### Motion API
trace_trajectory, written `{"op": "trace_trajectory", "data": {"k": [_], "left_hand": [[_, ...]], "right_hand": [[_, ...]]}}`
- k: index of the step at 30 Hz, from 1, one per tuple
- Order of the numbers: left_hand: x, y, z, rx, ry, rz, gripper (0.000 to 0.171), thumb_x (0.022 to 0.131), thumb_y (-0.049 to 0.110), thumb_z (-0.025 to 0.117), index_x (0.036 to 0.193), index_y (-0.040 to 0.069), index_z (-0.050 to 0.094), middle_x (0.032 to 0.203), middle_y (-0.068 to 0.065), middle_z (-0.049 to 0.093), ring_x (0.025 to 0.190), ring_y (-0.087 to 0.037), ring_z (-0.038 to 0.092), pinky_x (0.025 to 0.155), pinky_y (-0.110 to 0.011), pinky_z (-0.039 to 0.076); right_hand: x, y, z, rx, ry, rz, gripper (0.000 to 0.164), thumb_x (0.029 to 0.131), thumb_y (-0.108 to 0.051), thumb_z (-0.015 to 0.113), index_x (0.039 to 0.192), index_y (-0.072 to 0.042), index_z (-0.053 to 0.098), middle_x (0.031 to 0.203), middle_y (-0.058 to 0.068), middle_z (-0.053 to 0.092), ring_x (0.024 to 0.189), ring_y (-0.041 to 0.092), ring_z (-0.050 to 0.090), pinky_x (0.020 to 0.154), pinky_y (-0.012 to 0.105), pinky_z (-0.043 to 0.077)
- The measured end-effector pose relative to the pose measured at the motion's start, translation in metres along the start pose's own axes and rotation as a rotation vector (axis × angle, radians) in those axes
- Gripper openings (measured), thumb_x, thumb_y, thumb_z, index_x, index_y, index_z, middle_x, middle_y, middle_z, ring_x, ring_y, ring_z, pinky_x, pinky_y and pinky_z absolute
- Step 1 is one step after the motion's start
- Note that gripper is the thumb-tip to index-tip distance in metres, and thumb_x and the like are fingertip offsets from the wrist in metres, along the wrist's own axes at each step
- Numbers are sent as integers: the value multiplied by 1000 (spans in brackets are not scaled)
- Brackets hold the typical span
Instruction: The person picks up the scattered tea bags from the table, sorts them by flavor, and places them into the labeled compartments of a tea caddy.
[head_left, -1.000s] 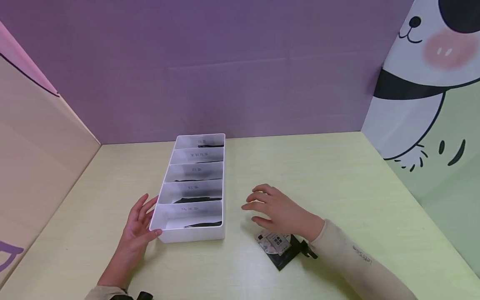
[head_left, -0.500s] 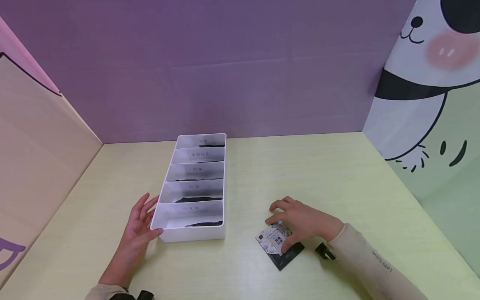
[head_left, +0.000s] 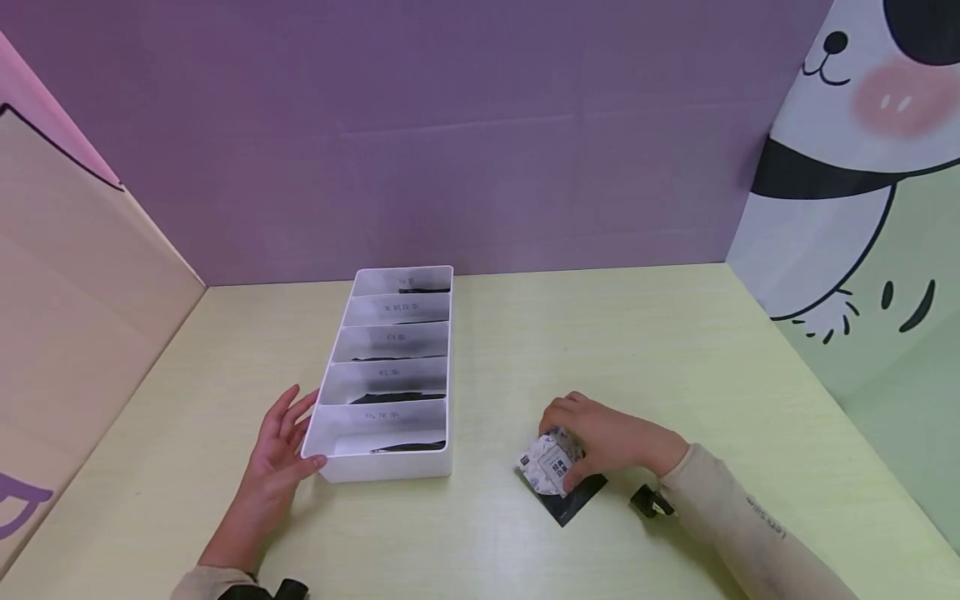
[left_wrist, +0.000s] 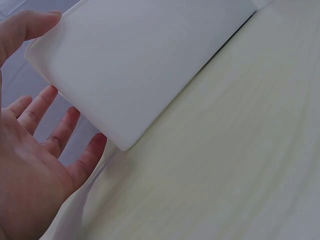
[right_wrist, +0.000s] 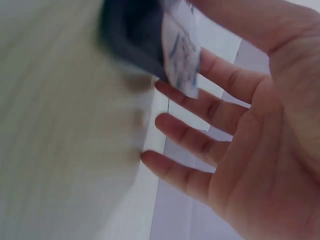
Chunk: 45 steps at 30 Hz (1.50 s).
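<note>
A white divided box [head_left: 386, 469] stands on the table, with handwritten labels in its compartments and dark packet edges inside. My left hand [head_left: 273, 467] rests at the box's near left corner. In the left wrist view the thumb [left_wrist: 42, 22] lies at its rim and extended fingertips touch its side. To the right of the box, my right hand [head_left: 603, 437] pinches a tea sachet [head_left: 576, 502], black with a white floral printed panel, between thumb and index finger. The panel looks bent under the grip. In the right wrist view the other fingers [right_wrist: 185, 137] stretch past the sachet [right_wrist: 135, 32].
The pale wooden table [head_left: 675, 350] runs back to a purple wall [head_left: 465, 142]. Printed panels border both sides, the right one [head_left: 847, 158] with a cartoon animal. A black wrist device [head_left: 651, 502] hangs beneath the right sleeve.
My right hand has moved right and down onto the sachet, then pinched it; the printed panel has bent and the sachet has shifted slightly. The left hand and box hold their places.
</note>
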<state>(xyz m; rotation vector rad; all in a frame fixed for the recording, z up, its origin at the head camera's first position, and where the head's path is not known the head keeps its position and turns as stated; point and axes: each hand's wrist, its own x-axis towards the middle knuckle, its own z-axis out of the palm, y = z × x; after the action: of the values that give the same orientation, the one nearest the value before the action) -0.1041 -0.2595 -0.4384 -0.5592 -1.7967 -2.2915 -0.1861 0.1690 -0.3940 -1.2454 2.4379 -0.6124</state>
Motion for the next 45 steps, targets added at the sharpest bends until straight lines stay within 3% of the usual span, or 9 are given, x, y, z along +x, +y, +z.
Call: {"op": "trace_trajectory", "data": {"k": [6, 11, 17, 22, 34, 45], "left_hand": [[-1, 0, -1, -11, -3, 12, 93, 77, -32, 42, 154, 18, 29, 147, 6, 46, 124, -11, 47, 97, -19, 44], [0, -1, -1, -14, -5, 17, 92, 78, -31, 43, 154, 19, 29, 147, 5, 45, 125, -11, 47, 97, -19, 45], [1, -1, -1, -20, -6, 28, 92, 77, -31, 42, 154, 18, 29, 147, 5, 46, 125, -11, 48, 97, -20, 45], [-2, -2, -1, -38, -6, 35, 91, 77, -31, 45, 154, 17, 30, 147, 5, 47, 125, -11, 48, 97, -20, 45], [-3, -3, -1, -40, -18, 40, 93, 76, -32, 43, 155, 14, 28, 148, 3, 46, 125, -12, 48, 96, -20, 46], [1, 1, 0, -25, -21, 35, 93, 76, -32, 43, 155, 15, 28, 148, 4, 46, 125, -11, 48, 97, -20, 45]], "right_hand": [[1, 5, -13, 187, -2, 8, 33, 84, -2, 76, 113, -7, 61, 103, -5, 60, 83, 9, 54, 74, 28, 51], [5, 9, -27, 188, 32, -2, 26, 86, 6, 70, 107, -7, 66, 94, -7, 64, 80, 7, 55, 71, 27, 52], [14, 6, -43, 208, 72, -25, 27, 87, 12, 64, 111, 1, 68, 99, 4, 70, 73, 9, 62, 63, 28, 56], [20, 2, -49, 246, 137, 6, 29, 87, 13, 62, 114, 4, 69, 98, 8, 71, 65, 14, 64, 62, 27, 54], [41, -8, -61, 224, 343, 83, 27, 87, 8, 67, 113, 3, 71, 97, 10, 73, 73, 13, 65, 64, 27, 53], [66, -14, -70, 253, 460, 97, 26, 86, 8, 69, 111, 3, 73, 92, 11, 73, 75, 18, 66, 66, 28, 55]]}}
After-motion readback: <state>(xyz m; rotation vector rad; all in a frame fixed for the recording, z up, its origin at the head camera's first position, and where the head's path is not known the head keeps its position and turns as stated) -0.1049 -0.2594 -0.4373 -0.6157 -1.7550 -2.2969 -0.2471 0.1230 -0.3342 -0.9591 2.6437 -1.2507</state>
